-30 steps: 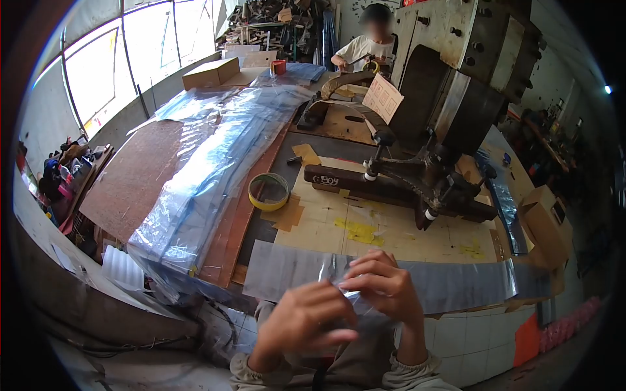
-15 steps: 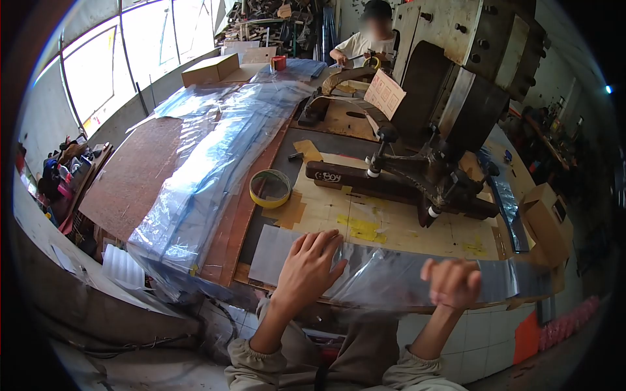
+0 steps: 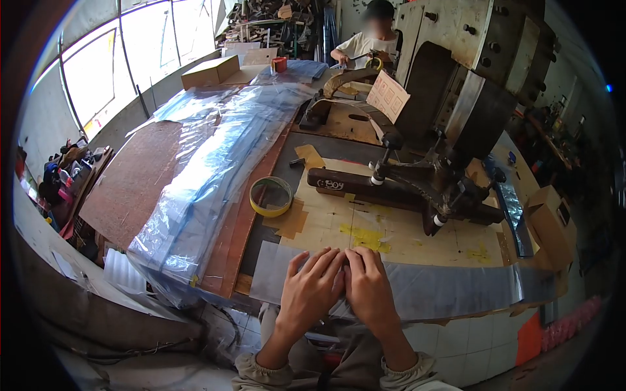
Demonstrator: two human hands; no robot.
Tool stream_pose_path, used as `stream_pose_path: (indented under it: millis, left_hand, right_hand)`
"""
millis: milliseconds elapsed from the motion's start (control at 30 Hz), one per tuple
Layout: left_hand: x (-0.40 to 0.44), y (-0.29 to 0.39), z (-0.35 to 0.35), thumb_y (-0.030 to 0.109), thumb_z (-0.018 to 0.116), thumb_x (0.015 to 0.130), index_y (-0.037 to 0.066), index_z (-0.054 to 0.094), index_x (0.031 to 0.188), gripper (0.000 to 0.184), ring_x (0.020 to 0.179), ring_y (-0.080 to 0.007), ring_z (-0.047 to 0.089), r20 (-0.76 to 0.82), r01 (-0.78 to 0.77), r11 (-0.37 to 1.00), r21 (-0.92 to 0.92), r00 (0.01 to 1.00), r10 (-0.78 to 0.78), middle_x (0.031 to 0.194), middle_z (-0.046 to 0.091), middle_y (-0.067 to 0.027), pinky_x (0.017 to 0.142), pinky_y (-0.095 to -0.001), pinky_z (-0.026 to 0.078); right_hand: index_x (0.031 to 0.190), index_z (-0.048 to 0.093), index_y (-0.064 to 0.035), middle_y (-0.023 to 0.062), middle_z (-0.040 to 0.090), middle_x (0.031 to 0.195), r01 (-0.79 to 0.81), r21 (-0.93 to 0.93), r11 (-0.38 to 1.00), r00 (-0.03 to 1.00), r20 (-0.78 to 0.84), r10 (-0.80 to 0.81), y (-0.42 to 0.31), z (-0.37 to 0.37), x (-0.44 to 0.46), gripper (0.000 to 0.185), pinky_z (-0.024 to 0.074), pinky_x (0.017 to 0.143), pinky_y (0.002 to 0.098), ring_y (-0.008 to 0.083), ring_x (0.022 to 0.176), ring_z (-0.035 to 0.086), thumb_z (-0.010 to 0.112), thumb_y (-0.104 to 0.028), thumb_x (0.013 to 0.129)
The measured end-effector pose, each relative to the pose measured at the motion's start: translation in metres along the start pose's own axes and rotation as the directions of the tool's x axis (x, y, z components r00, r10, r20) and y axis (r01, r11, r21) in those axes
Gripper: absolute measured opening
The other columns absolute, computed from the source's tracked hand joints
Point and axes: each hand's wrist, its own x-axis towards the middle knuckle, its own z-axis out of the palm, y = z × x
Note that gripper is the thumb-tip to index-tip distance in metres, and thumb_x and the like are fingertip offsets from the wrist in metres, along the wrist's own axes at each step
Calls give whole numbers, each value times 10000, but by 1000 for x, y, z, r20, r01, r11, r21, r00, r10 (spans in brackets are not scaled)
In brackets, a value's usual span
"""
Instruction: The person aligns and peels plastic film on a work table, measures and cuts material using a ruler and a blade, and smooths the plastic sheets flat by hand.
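My left hand (image 3: pixel 312 290) and my right hand (image 3: pixel 370 283) are side by side at the front edge of the work table, fingertips close together, on a long strip of clear plastic film (image 3: pixel 450 288). The fingers of both hands are bent and pressed together; whether they pinch the film is hidden. Beyond them lies a pale board (image 3: pixel 404 242) with yellow tape patches. A roll of yellow tape (image 3: pixel 271 197) sits left of the board. A dark bar (image 3: pixel 345 182) with white writing lies across the board, under the machine's clamps.
A large press machine (image 3: pixel 479 114) rises at the back right. Layers of bluish plastic film (image 3: pixel 208 176) cover the left side. Cardboard boxes stand at the back left (image 3: pixel 210 72) and right (image 3: pixel 548 225). Another person (image 3: pixel 368 45) works behind the table.
My right hand went out to the right along the film, then came back left beside my left hand. My left hand moved from above the film down to its front part.
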Motion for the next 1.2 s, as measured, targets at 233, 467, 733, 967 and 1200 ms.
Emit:
stream_pose_path:
  millis: [233,467,733,967,1200]
  left_hand:
    - [0,2,-1,111,661,832,65,659,1111,282,1103,-173,630,-56,-38,999,-5,998,37,1163,673,-52,906,-353,440]
    - [-4,1,0,107,629,817,52,638,1068,257,1114,-192,620,-72,-62,998,-21,996,60,1193,654,-71,895,-350,447]
    - [0,1,-4,76,628,802,47,621,1028,228,993,-222,615,-7,-54,998,-37,999,54,1083,631,-80,779,-338,493]
    - [-4,3,-11,78,651,819,68,595,1080,266,946,-259,583,-8,-81,995,-53,997,81,1038,604,-84,817,-377,461]
    - [4,4,-7,132,607,848,94,575,1112,268,1001,-200,578,-16,-37,999,-26,999,37,1027,599,-53,912,-405,381]
  right_hand:
    - [1000,611,6,146,585,1032,3,9,1000,999,-52,-3,3,6,1,181,483,862,416,330,973,574,625,-26,822]
    - [956,616,-9,134,579,979,48,-11,999,999,-7,-48,5,2,2,167,483,823,404,315,936,571,641,-36,793]
    - [1004,638,-14,117,574,1025,64,-10,998,996,-70,-64,3,1,1,232,481,824,407,306,948,570,652,-23,772]
    - [1004,624,-25,109,588,1058,101,-25,995,994,-28,-101,6,0,0,278,464,839,389,283,1012,567,665,-41,730]
    - [979,604,-20,116,576,1009,51,-62,997,999,18,-50,5,1,4,214,461,837,390,292,970,558,647,-37,770]
